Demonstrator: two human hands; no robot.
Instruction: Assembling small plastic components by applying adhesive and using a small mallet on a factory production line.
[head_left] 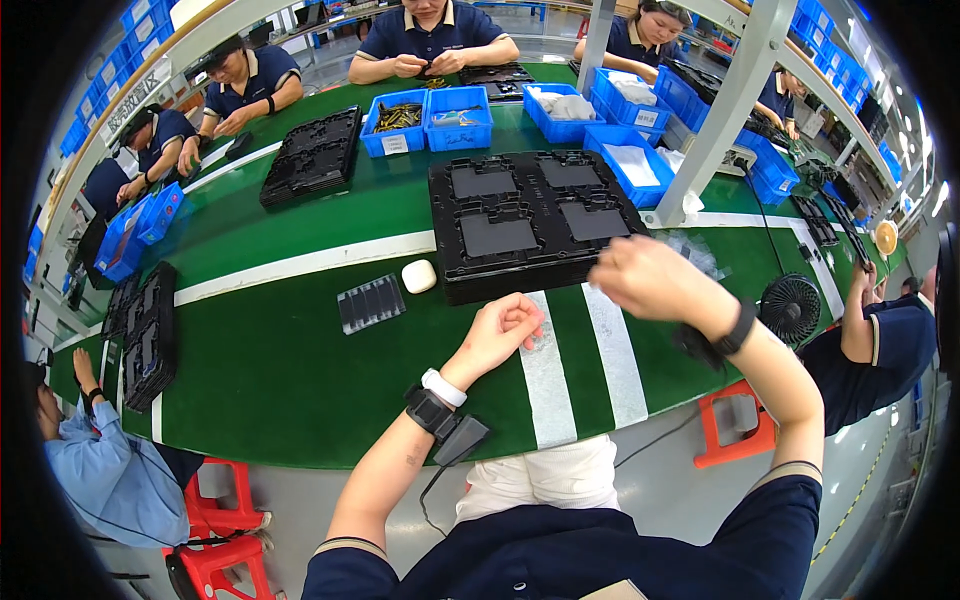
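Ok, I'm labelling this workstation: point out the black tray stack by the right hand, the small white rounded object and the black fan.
Black tray stack (538, 207), head view: middle ridge on top.
Small white rounded object (419, 276), head view: its upper face.
Black fan (790, 309), head view: centre of its round grille.

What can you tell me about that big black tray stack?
The stack of black trays looks like moulded plastic, with layered edges. Its top shows four recesses, two by two, each with a flat grey area. It lies flat on the green table; the right hand overlaps its near right corner in view, though contact is unclear.
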